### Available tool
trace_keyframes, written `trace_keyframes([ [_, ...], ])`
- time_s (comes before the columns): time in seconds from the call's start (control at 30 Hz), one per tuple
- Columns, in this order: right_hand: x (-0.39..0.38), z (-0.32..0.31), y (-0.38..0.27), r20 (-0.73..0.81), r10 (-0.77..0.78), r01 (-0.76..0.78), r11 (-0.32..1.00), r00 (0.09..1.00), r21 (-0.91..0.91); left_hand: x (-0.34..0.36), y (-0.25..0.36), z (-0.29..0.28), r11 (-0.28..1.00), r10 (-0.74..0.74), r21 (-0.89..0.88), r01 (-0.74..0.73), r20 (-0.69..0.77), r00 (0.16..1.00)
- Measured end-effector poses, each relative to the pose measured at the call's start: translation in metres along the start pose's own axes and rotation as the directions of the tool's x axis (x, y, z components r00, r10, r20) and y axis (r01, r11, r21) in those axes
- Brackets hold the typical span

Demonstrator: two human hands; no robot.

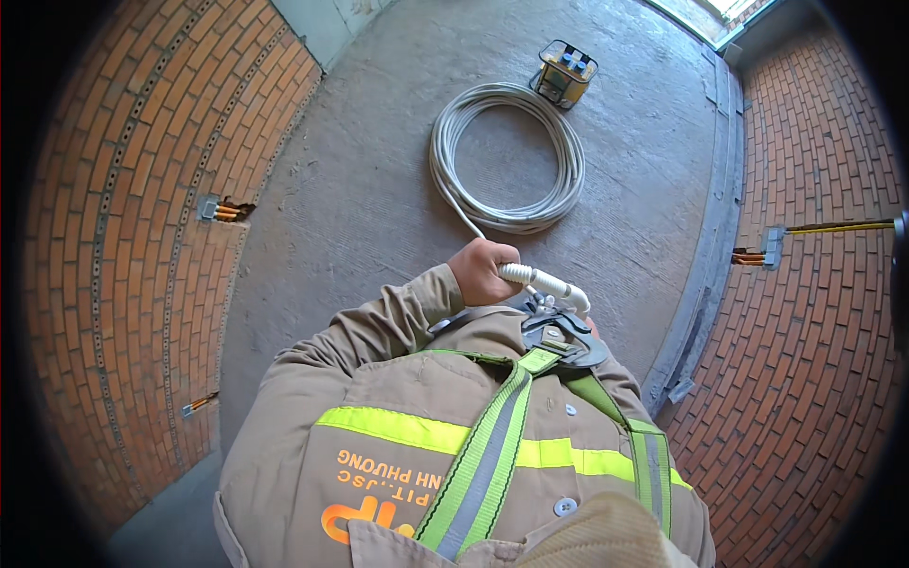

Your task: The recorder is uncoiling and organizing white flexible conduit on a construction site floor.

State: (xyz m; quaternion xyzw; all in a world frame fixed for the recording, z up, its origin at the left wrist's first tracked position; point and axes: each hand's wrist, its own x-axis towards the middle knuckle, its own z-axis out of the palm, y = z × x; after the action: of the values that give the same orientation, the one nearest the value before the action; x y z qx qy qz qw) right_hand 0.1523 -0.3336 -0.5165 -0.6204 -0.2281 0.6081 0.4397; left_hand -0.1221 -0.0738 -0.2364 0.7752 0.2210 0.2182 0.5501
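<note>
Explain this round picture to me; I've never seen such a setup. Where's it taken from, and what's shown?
There's no robot here, just a person with bare hands. A wide fisheye camera on their head looks down, so straight edges bend. Below is their body in a brown jacket and green harness. The left hand grips a white ribbed tube; the right hand is almost hidden, so its hold can't be told. On the grey floor lies a coil of pale cable or tubing beside a yellow, black-framed device, between brick walls.
</note>
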Motion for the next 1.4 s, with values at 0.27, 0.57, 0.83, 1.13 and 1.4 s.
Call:
trace_keyframes([
  [0.27,0.005,-0.062,-0.178,-0.009,-0.295,0.261,0.859,0.956,-0.44,0.077,0.017,0.095,0.997,-0.069,-0.042,0.069,0.007,0.998],
  [0.57,-0.03,-0.042,-0.362,0.564,-0.295,0.631,0.464,0.772,-0.622,0.133,0.026,0.153,0.97,-0.201,-0.128,0.207,0.06,0.978],
  [0.83,-0.018,-0.035,-0.375,0.605,-0.002,0.49,0.589,0.796,-0.643,0.021,-0.01,0.099,0.858,-0.424,-0.194,0.475,0.253,0.87],
  [1.13,0.01,-0.048,-0.392,0.59,-0.083,0.465,0.707,0.803,-0.533,-0.336,-0.006,0.21,0.095,-0.861,-0.388,0.917,0.431,0.272],
  [1.4,-0.008,-0.022,-0.433,0.57,-0.165,0.475,0.755,0.805,-0.452,-0.332,-0.005,0.257,-0.208,-0.553,-0.236,0.949,-0.773,-0.313],
])
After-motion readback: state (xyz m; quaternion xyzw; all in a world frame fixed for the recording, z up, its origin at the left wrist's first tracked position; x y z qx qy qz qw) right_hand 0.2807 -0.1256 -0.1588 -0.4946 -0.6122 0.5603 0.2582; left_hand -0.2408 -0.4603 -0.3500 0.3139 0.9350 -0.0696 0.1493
